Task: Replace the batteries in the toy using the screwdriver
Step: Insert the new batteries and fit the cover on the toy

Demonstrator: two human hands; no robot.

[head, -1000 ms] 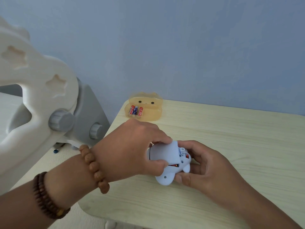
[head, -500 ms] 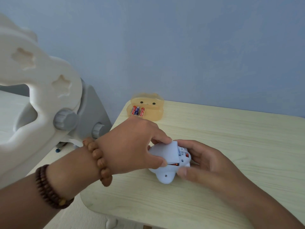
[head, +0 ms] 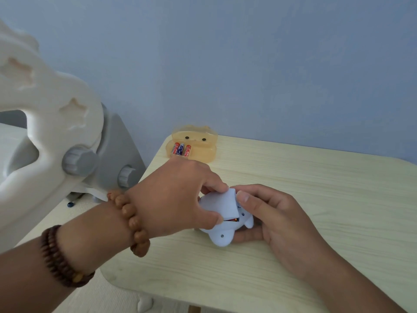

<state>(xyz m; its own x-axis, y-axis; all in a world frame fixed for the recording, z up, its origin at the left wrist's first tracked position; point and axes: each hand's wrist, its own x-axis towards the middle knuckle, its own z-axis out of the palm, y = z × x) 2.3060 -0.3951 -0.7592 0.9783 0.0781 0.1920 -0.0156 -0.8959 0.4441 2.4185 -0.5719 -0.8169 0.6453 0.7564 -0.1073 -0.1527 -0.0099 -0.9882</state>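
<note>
A pale blue toy (head: 222, 237) lies bottom-up near the middle of the light wooden table (head: 316, 199). My left hand (head: 178, 199) pinches its flat battery cover (head: 225, 205) between thumb and forefinger, over the compartment; a red battery (head: 231, 220) shows in the gap under the cover's edge. My right hand (head: 277, 220) cups the toy from the right, its forefinger tip touching the cover's upper corner. Three spare batteries (head: 181, 149) lie in a translucent orange tray (head: 203, 152) at the table's far left. No screwdriver is in view.
A large cream and grey plastic frame (head: 67, 141) with round knobs stands left of the table, close to my left forearm. A blue wall runs behind the table. The table's rounded front-left corner (head: 112, 276) is near my left wrist.
The cover has tilted and shifted over the compartment under my left fingers. My right forefinger has come up onto its corner. The view has moved slightly closer.
</note>
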